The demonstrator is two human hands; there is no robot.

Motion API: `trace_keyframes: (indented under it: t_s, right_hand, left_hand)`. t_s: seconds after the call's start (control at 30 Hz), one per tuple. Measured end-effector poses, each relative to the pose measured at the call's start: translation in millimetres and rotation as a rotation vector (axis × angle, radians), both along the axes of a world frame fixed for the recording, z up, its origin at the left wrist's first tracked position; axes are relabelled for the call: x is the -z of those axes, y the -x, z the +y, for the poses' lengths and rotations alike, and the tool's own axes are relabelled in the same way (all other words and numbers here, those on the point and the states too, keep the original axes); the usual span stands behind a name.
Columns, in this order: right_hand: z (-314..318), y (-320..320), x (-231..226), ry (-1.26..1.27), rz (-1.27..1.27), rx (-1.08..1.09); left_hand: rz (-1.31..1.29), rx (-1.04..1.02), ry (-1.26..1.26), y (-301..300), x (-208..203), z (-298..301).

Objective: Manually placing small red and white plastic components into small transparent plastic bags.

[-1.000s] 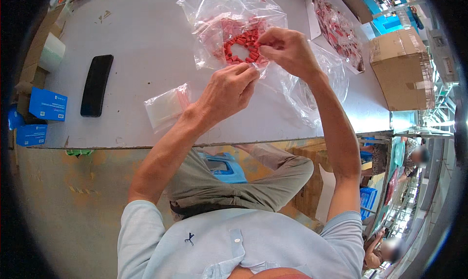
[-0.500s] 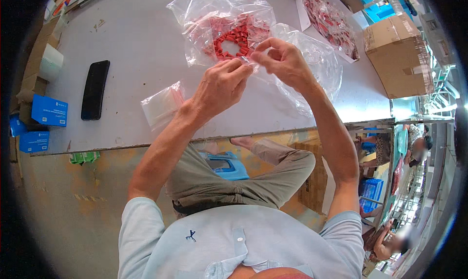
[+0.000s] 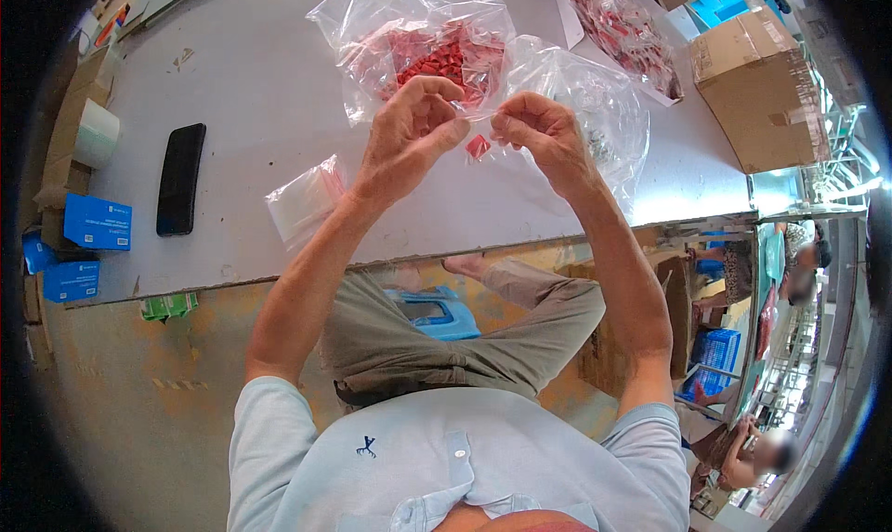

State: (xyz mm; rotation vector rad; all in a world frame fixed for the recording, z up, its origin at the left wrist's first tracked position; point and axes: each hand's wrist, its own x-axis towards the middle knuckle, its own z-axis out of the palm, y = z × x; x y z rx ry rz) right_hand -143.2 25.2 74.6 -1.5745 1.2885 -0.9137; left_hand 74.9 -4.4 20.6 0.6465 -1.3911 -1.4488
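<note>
Just over the pale table [image 3: 242, 160], I can see the person's right hand [image 3: 550, 142] with its fingertips pinched together on a small clear bag [image 3: 480, 131], a red piece [image 3: 478, 148] showing in it between the two hands. Across from it, the left hand [image 3: 404, 142] has thumb and forefinger apart, and beyond both lies a large clear bag [image 3: 409, 7] of red pieces, with flat clear bags [image 3: 299, 200] by the left forearm and a black phone [image 3: 181, 179] farther left.

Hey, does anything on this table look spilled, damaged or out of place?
I see no clear spill or breakage; only small brownish marks on the pale tabletop, beyond the phone, stand out against its plain surface.
</note>
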Motion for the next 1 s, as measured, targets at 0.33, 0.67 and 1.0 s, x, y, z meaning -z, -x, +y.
trace_keyframes:
  t_s: [0.33, 0.67, 1.0]
  right_hand:
    - [2.8, -13.4, 3.4, 0.035, -0.017, 0.028]
    - [8.5, -23.0, 10.7, 0.049, -0.002, 0.024]
    - [-4.0, -20.4, -3.1, 0.063, -0.066, 0.04]
  left_hand:
    - [-0.05, 0.035, -0.065, -0.7, 9.5, -10.4]
    - [-0.063, 0.092, -0.108, -2.3, 6.6, -1.8]
    - [-0.024, 0.124, -0.099, 1.6, -7.3, -19.0]
